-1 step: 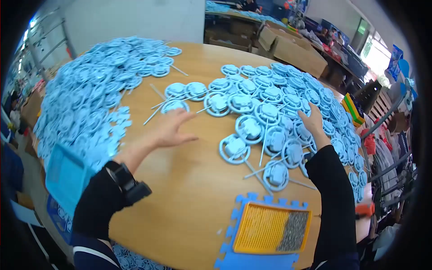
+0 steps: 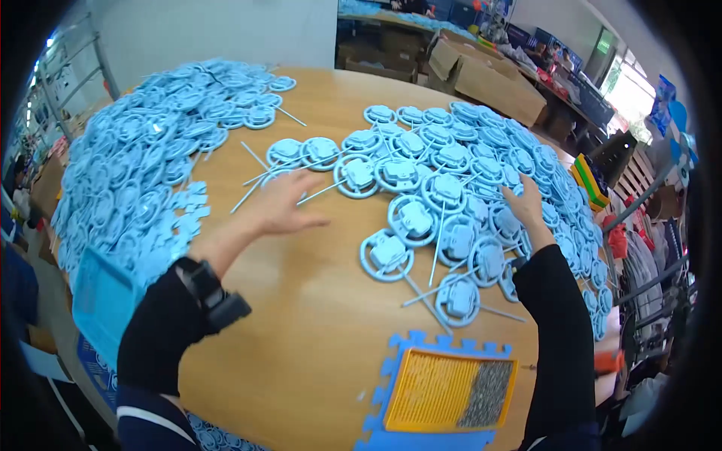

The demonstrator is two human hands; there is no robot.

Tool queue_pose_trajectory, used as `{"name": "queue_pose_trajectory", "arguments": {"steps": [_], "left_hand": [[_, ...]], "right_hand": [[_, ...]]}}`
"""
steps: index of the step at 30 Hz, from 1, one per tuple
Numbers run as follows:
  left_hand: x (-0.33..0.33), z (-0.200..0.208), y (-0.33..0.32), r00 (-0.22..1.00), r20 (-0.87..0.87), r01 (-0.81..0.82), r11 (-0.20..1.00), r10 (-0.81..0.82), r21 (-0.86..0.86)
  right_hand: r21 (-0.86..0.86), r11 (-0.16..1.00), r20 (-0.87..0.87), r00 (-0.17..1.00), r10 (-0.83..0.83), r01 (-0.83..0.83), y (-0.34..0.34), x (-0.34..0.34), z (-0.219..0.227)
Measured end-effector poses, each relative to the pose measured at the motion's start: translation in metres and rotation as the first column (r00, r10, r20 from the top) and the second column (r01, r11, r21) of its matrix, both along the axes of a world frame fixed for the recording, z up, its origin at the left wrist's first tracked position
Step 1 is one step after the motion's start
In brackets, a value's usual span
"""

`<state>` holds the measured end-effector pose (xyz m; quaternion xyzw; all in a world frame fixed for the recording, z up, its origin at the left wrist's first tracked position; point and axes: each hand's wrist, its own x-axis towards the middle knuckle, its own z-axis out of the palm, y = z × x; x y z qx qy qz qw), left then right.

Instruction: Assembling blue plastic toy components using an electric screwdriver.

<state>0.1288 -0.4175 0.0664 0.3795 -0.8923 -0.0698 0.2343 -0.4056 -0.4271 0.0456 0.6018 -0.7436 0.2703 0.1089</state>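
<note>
Head view: your left hand [image 2: 282,209] spreads loose and bare, beyond and left of the tray [image 2: 429,387]; your right hand [image 2: 528,204]'s among discs [image 2: 414,217] beyond the tray, grip impossible to tell.

The parts [image 2: 413,217] are pale blue (tray [image 2: 398,389] yellow-orange).

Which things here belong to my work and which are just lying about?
Likely work:
- round light-blue plastic pieces
- yellow rectangular tray
- blue jigsaw-edged foam mat

Probably just lying about:
- brown cardboard box
- blue-bladed fan
</note>
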Motion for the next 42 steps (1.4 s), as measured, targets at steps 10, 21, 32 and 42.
{"name": "queue_pose_trajectory", "arguments": {"steps": [10, 21, 32, 42], "left_hand": [[-0.148, -0.036, -0.233, 0.972, 0.071, -0.236, 0.931, 0.225, 0.278], [-0.17, -0.044, -0.219, 0.977, 0.206, -0.107, 0.947, 0.044, 0.303], [-0.092, -0.027, -0.081, 0.995, -0.077, 0.097, 0.872, -0.068, 0.48], [-0.275, -0.007, -0.23, 0.975, 0.025, 0.212, 0.96, -0.22, 0.182]], "right_hand": [[0.223, 0.975, 0.131, 0.991, -0.034, 0.004, -0.052, -0.105, -0.041], [0.25, 0.934, 0.478, 0.871, 0.109, -0.254, -0.025, -0.037, -0.027], [-0.074, 0.842, 0.47, 0.726, 0.502, -0.534, 0.014, 0.105, -0.027], [0.239, 0.885, -0.006, 0.912, -0.409, 0.399, 0.092, -0.249, 0.007]]}}
